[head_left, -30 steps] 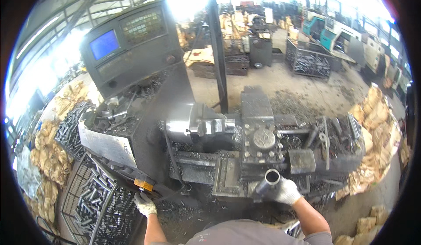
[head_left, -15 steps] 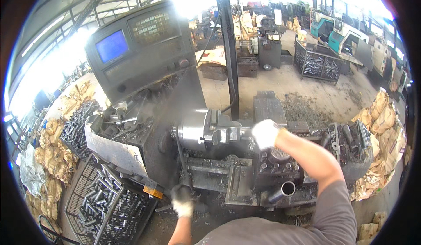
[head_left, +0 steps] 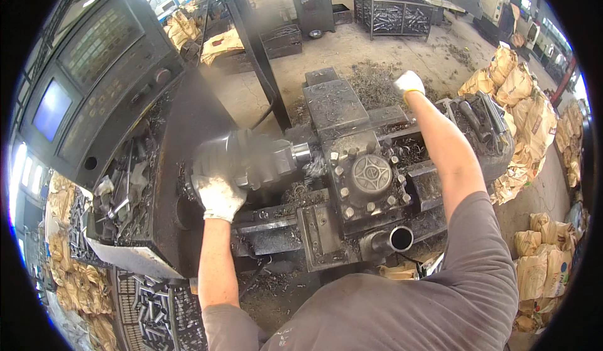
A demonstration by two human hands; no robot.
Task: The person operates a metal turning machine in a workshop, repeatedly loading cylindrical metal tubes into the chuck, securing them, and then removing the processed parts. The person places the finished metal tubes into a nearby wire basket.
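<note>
My left hand (head_left: 220,196), in a white work glove with dark, soiled fingers, is against the near side of the lathe chuck (head_left: 217,161). Its fingers blur into the dark metal, so their grip does not show. A shiny round metal piece (head_left: 301,154) sticks out of the chuck jaws toward the square tool post (head_left: 372,174). My right hand (head_left: 410,82), also in a white glove, is raised beyond the tool post, over the far side of the lathe. It looks closed; what it holds, if anything, is hidden.
The control panel (head_left: 94,81) with its lit screen rises at the left. Metal chips lie on the lathe bed and the floor. A short open pipe (head_left: 401,238) juts out near my body. Tools (head_left: 483,122) lie at the right end, beside brown sacks (head_left: 524,112). A basket (head_left: 151,316) holds metal parts.
My left hand has come up from beside the lathe's lower front to the chuck. My right hand has moved from near the jaws to the far right. The whole view has shifted.
</note>
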